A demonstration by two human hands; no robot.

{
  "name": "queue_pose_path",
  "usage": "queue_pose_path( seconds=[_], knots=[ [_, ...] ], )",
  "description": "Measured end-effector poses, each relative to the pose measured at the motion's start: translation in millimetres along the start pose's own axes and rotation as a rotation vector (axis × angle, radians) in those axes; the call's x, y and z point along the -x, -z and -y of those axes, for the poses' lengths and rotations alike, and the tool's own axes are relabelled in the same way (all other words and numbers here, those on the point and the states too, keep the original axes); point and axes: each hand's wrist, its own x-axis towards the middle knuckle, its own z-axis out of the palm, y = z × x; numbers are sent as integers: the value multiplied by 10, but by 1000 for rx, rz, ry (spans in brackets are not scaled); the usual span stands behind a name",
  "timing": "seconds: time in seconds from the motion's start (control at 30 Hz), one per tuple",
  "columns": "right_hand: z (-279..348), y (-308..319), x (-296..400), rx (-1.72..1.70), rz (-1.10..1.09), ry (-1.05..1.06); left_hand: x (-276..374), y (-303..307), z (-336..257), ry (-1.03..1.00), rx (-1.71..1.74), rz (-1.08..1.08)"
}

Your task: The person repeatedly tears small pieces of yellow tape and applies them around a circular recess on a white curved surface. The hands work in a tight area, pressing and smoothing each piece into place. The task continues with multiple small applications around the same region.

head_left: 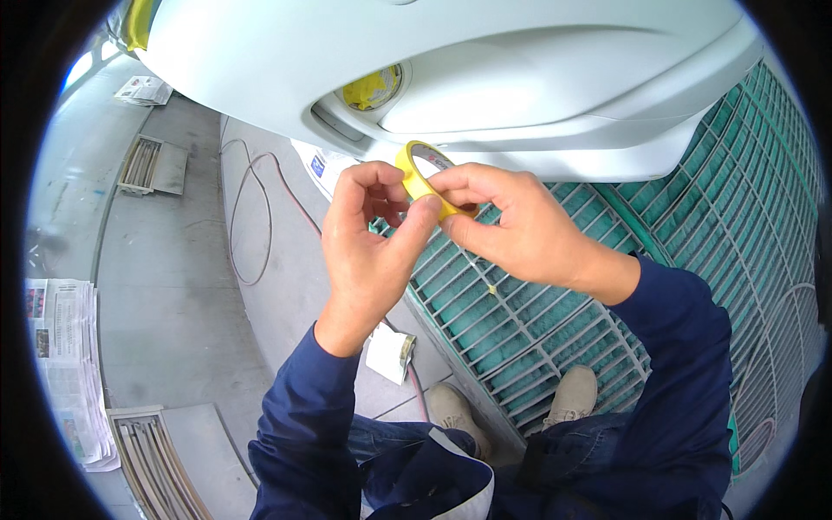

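A roll of yellow masking tape (416,185) is held up in front of a white car bumper (520,91). My right hand (513,221) grips the roll from the right, with fingers inside its ring and the thumb against the lower edge. On the other side, my left hand (377,240) has its thumb and index fingertip on the outer face of the tape; the other fingers are curled. Just beyond the hands, a round recess in the bumper is covered with yellow masking material (372,89).
Below is a metal floor grating (520,325) over green filter matting. A hose (270,214) loops across the grey floor to the left. Stacked newspapers (68,377) lie at far left, near a slatted wall fixture (156,461). A white packet (390,354) sits by my shoes (455,416).
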Motion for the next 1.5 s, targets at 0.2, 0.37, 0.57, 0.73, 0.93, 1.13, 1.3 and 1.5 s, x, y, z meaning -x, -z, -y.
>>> queue_pose_path(
  seconds=[0.2,0.37,0.57,0.73,0.93,1.13,1.3,1.5],
  knots=[
    [-2,-80,81,175,-123,232,11,2,-61,-114,-93,66],
    [-51,-98,119,446,-206,423,16,53,-23,-169,-106,178],
    [-84,-128,144,453,-195,429,101,25,-20,-82,14,125],
    [-64,-141,140,470,-203,470,69,66,-74,-309,-204,163],
    [-45,-133,156,484,-193,489,103,39,-121,-304,-165,136],
    [-52,-161,184,466,-194,483,156,60,-81,-271,-142,138],
    [-34,-182,216,467,-184,479,254,21,-76,-128,70,53],
    [-14,-203,224,467,-170,467,269,59,-32,-152,94,87]
  ],
)
